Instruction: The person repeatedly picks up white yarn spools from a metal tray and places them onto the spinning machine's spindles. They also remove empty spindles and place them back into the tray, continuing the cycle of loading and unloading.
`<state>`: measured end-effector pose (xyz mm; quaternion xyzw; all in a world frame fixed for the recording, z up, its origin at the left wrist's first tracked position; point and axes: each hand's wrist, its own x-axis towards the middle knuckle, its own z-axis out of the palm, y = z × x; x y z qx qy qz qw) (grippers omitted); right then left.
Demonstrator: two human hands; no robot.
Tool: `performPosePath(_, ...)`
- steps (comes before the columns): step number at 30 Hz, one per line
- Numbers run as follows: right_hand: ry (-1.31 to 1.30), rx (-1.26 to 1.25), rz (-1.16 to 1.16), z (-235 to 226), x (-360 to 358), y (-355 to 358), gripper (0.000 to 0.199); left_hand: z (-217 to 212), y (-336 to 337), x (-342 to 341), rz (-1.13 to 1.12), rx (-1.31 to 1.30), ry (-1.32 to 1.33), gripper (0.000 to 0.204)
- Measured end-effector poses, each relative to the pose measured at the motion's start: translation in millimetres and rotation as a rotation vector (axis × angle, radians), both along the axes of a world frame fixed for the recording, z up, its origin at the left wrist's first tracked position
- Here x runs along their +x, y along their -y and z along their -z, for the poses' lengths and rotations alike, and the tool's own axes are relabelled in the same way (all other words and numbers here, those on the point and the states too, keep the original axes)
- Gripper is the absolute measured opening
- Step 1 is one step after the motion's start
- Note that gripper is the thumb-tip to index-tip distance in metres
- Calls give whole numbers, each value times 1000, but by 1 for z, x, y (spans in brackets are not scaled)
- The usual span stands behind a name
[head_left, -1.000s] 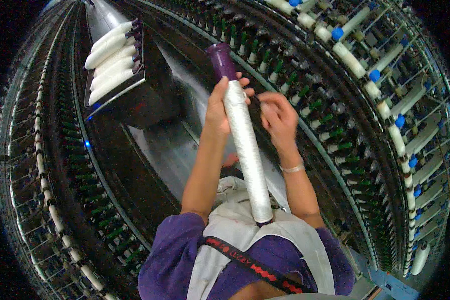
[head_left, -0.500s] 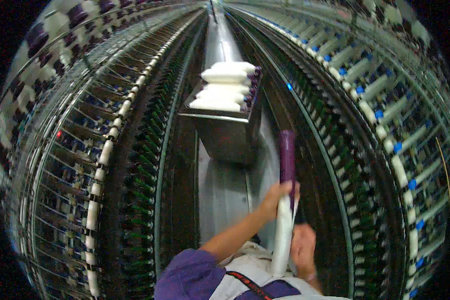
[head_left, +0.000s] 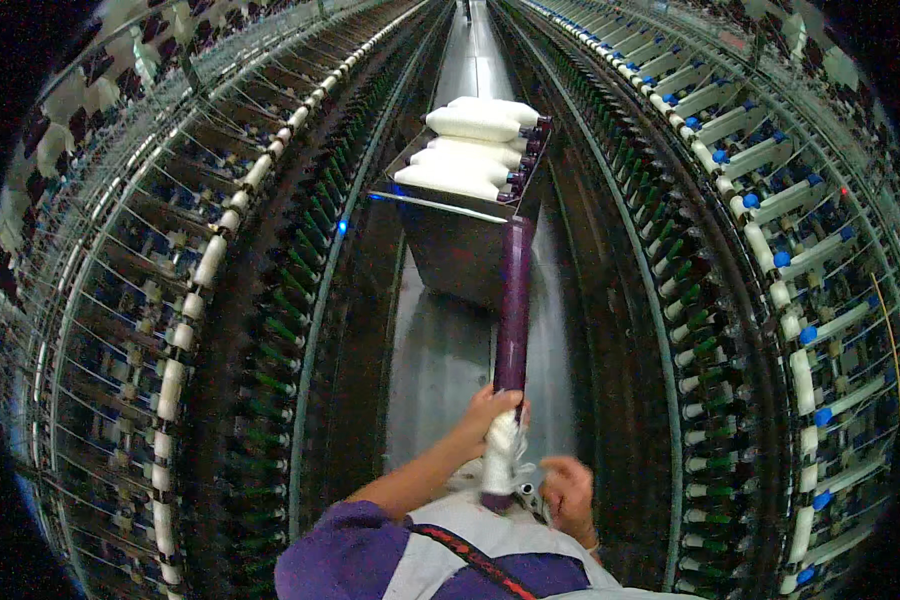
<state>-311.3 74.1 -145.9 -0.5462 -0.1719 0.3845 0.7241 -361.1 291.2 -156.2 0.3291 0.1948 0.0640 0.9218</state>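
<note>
Yarn now covers only the base of the long purple plastic bobbin tube (head_left: 514, 310); our left hand (head_left: 490, 412) stays clamped around it, right hand (head_left: 568, 493) loosely curled just beside, below the grip.

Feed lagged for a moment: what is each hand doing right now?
Left hand: closed around the purple bobbin tube, just above the leftover white yarn.
Right hand: fingers loosely curled beside the tube's lower end; whether it holds anything cannot be told.
</note>
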Motion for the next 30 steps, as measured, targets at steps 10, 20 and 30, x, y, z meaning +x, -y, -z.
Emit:
performPosePath(10, 1824, -653, -287, -50, 188, -92, 47, 11, -129, -7, 347, 1313, 153, 72)
performPosePath(20, 1288, -662, -252, 16, 238, -308, 30, -43, -344, 135, -920, 732, 11, 29)
performPosePath(30, 1189, -618, -418, -5, 293, -431, 33, -52, -443, 194, -1167, 1007, -40, 36)
